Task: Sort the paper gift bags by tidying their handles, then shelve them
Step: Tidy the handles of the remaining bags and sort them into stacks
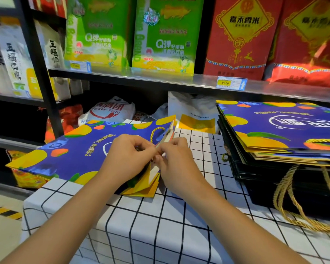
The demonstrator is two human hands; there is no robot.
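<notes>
Left hand [130,153] and right hand [176,155] both pinch the bag [74,155] mouth on the surface [160,225]. Handle [156,131] loops out at 12 o'clock; it should be tucked flat inside, edges kept aligned.

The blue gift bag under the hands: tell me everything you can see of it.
The blue gift bag is a folded, flat paper bag, printed with yellow and orange fruit, green leaves and white lettering. It lies on the checked tablecloth, its left end hanging past the table edge. A gold twisted cord handle loops up near its open right edge, where pale inner paper shows. The left hand and right hand pinch that edge, fingers curled. It lies apart from the stack of bags on the right.
</notes>
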